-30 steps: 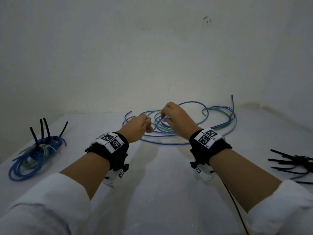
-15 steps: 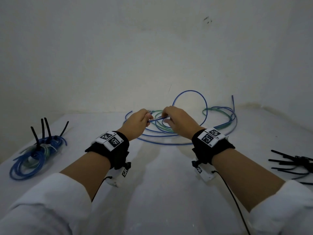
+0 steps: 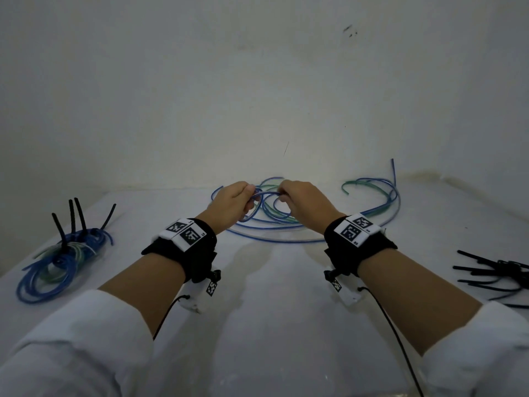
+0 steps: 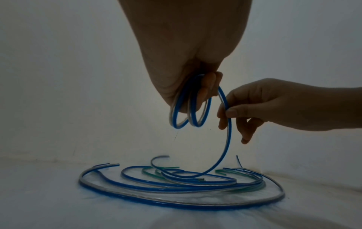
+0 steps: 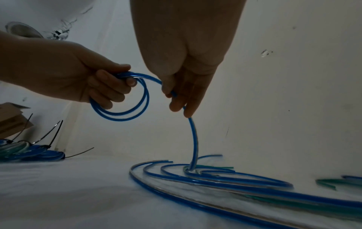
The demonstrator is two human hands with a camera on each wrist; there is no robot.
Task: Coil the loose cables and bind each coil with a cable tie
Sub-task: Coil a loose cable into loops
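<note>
My left hand (image 3: pixel 234 202) grips a small coil of blue cable (image 5: pixel 125 108), two loops hanging below its fingers (image 4: pixel 207 91). My right hand (image 3: pixel 297 202) pinches the same blue cable (image 4: pixel 227 139) a little to the right of the coil, between thumb and fingers (image 5: pixel 176 105). From there the cable drops in a curve to the pile of loose blue and green cables (image 3: pixel 286 230) lying on the white table (image 3: pixel 272 325) under both hands.
A heap of bound blue and green coils (image 3: pixel 60 262) with upright black tie tails lies at the left. Loose black cable ties (image 3: pixel 498 276) lie at the right edge. More cable ends (image 3: pixel 380 193) curve toward the back right wall. A cardboard box (image 5: pixel 11 119) stands far left.
The tall blue loop standing above the hands has been brought down into the left hand's coil. Both hands have risen slightly and stay close together.
</note>
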